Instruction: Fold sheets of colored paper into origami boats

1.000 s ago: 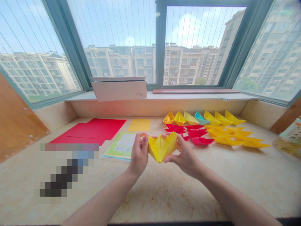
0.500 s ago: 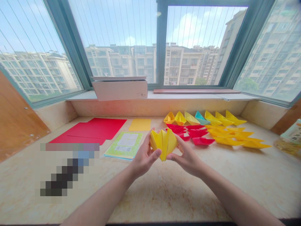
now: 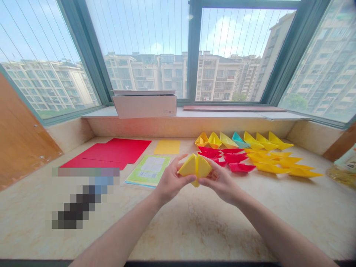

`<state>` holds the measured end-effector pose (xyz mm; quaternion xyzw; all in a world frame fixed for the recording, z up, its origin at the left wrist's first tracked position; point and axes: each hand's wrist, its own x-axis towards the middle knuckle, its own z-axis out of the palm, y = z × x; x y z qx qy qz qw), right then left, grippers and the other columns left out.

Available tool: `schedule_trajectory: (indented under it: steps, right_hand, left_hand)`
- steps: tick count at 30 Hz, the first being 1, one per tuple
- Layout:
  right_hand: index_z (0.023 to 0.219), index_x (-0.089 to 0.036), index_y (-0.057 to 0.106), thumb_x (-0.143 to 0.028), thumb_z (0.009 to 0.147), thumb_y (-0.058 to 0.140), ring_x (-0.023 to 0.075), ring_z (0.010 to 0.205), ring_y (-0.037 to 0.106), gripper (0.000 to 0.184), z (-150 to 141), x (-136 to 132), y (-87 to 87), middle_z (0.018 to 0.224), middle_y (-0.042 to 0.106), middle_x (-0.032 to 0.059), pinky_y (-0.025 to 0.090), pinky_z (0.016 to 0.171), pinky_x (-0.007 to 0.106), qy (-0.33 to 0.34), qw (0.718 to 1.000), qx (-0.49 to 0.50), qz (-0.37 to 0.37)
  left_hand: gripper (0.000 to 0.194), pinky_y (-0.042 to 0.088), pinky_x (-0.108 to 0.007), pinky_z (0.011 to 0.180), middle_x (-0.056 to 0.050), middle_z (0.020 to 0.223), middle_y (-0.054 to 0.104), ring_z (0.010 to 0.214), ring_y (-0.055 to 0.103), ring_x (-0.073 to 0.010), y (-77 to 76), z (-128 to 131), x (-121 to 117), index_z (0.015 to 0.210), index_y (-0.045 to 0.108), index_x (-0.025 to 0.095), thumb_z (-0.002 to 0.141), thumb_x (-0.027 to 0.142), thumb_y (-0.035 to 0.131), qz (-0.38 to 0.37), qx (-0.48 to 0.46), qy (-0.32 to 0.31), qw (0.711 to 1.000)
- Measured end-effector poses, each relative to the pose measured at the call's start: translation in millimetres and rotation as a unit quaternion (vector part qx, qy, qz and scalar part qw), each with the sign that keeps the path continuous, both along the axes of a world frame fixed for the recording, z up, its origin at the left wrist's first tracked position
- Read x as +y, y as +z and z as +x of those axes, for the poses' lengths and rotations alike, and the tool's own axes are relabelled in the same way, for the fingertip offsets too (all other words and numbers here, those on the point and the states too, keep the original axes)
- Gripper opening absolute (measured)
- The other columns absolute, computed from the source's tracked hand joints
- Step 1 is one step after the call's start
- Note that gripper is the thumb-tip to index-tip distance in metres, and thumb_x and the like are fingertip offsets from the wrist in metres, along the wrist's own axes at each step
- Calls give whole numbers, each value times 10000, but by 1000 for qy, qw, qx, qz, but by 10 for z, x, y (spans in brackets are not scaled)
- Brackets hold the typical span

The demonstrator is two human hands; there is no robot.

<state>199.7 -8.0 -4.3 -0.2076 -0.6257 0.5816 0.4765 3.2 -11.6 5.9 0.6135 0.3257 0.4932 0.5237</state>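
Note:
Between my two hands, above the counter, is a piece of folded yellow paper (image 3: 191, 168), with two peaked halves and a seam down the middle. My left hand (image 3: 174, 178) pinches its left half, thumb in front and fingers behind. On the other side my right hand (image 3: 219, 181) grips the right half the same way, its thumb near the lower middle. The fingers behind the paper are partly hidden. Just beyond my right hand lie several red paper boats (image 3: 241, 167).
Yellow paper boats (image 3: 274, 167) and a teal one (image 3: 239, 140) stand in rows at the back right. Red sheets (image 3: 97, 154), a yellow sheet (image 3: 167, 147) and a green paper pack (image 3: 148, 170) lie left. A white box (image 3: 144, 106) rests on the sill; a bottle (image 3: 345, 163) stands far right.
The yellow paper was spread with its folds flaring outward; now its two halves are pressed closer into a flatter, diamond-like shape. Both thumbs have moved inward. The view has shifted slightly.

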Motion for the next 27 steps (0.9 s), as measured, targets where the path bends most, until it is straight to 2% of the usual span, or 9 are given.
schedule_trajectory:
  steps: [2, 4, 7, 10, 13, 19, 23, 27]
  right_hand:
    - [1363, -290, 506, -238, 823, 759, 236, 1126, 626, 598, -17, -24, 35, 1239, 642, 68, 539, 945, 385, 2, 1000, 7, -1]
    - [1341, -295, 521, -245, 846, 737, 239, 1176, 601, 542, -20, -39, 59, 1280, 622, 69, 509, 996, 406, 13, 1000, 5, 2]
    - [1315, -294, 540, -255, 861, 723, 250, 1247, 555, 491, 2, -38, 68, 1351, 582, 73, 446, 1074, 447, 21, 1000, -8, 16]
    - [1340, -291, 522, -261, 859, 728, 253, 1278, 530, 524, 37, -23, 61, 1373, 566, 77, 404, 1112, 467, 21, 999, -27, 30]
    - [1370, -278, 497, -270, 870, 715, 257, 1290, 516, 545, 65, -19, 54, 1382, 556, 86, 404, 1112, 471, 33, 998, -46, 42]
    - [1440, -312, 380, -322, 956, 593, 231, 1296, 499, 529, 101, -45, 16, 1418, 510, 75, 405, 1104, 439, 42, 994, -83, 51]
    - [1394, -291, 432, -376, 960, 578, 231, 1171, 568, 466, 108, -32, -32, 1340, 563, 86, 458, 1030, 416, -7, 989, -119, 82]
    - [1362, -265, 461, -425, 977, 525, 241, 1106, 594, 421, 104, -6, -91, 1293, 594, 99, 481, 986, 418, -58, 982, -137, 112]
  left_hand:
    - [598, 531, -333, 860, -138, 1186, 689, 1054, 655, -275, 9, 1, 10, 1303, 567, 147, 775, 312, 793, 13, -9, -11, 1000]
    - [472, 511, -340, 906, -135, 1218, 678, 1118, 629, -286, 16, 2, 14, 1245, 622, 151, 823, 320, 747, 27, -27, -35, 999]
    - [509, 482, -372, 980, -123, 1297, 642, 1187, 597, -291, 19, 12, 3, 1326, 574, 194, 855, 329, 712, 40, -74, -70, 994]
    - [588, 448, -396, 1035, -113, 1380, 587, 1258, 549, -299, 4, 9, -19, 1403, 499, 244, 860, 325, 707, 52, -82, -80, 992]
    - [620, 413, -421, 1072, -110, 1422, 551, 1303, 507, -313, -16, -15, -37, 1442, 452, 272, 872, 327, 690, 74, -37, -81, 993]
    - [651, 335, -419, 1138, -98, 1518, 445, 1390, 401, -307, -16, -48, -58, 1481, 393, 273, 890, 324, 662, 140, 76, -35, 987]
    - [673, 335, -412, 1133, -110, 1502, 465, 1385, 405, -311, 4, -58, -58, 1490, 375, 245, 888, 334, 663, 152, 110, -41, 981]
    - [564, 412, -404, 1046, -118, 1352, 579, 1246, 525, -296, 17, -68, -63, 1401, 458, 222, 889, 344, 660, 144, 97, -40, 984]
